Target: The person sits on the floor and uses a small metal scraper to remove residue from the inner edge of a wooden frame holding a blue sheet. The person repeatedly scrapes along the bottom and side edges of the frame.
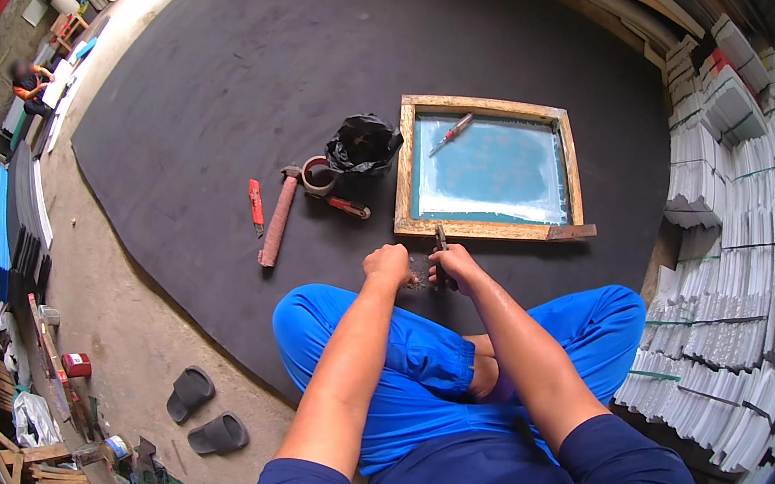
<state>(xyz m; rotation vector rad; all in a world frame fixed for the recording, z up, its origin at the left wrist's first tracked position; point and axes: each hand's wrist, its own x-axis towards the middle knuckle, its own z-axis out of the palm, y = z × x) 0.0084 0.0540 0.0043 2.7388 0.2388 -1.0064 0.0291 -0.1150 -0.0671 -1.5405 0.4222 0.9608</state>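
Fingers of the right hand (450, 264) are curling around a dark, narrow tool (440, 238), its tip pointing at the near wooden edge of the screen-printing frame (491, 225); fingers of the left hand (388, 265) are folding into a loose fist just beside it, and whether they are pinching anything I cannot tell. Both hands are hovering low over the dark mat (195, 120), right at the frame's near left corner, with a scatter of small bits lying between them. The frame is lying flat on the mat ahead of the person's crossed legs in blue trousers (403, 357), its teal mesh facing up, and a red-handled knife (451, 133) is resting on the mesh near the far left corner. To the left of the frame a black plastic bag (362, 143), a roll of brown tape (317, 176), a hammer (278, 220) and a red cutter (255, 205) are sitting on the mat. Two dark slippers (204, 413) are lying on the concrete floor beyond the mat's edge, and stacks of white sheets (747, 224) are leaning on the right.
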